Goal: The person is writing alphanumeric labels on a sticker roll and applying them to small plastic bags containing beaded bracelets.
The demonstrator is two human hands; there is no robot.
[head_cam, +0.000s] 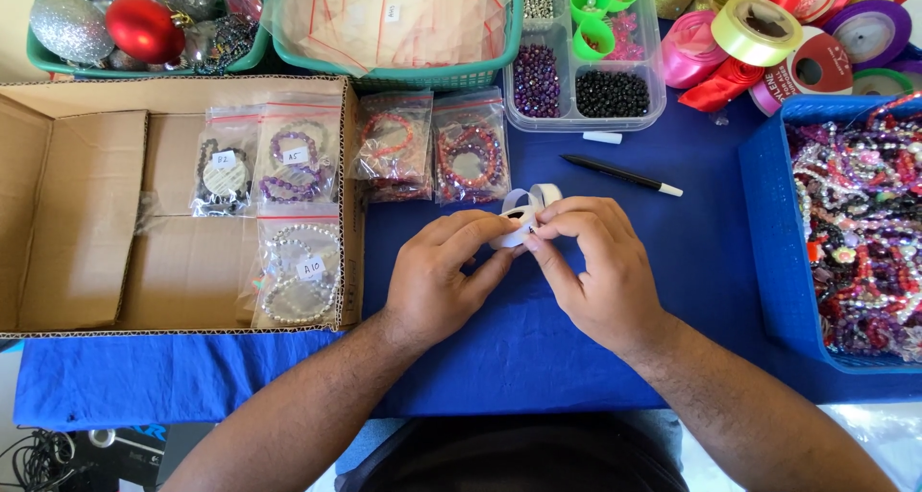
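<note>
Both hands meet over the blue tablecloth around a small white strip of label tape that curls up in loops. My left hand pinches the strip from the left with thumb and forefinger. From the right, my right hand picks at the same strip with its fingertips. Just beyond the hands lie two clear zip bags of red bead bracelets. A black pen with a white tip lies to the right of them.
An open cardboard box at left holds several labelled bags of bracelets. A blue bin of mixed beads stands at right. At the back are ribbon rolls, a clear bead organiser, green baskets with ornaments and bags.
</note>
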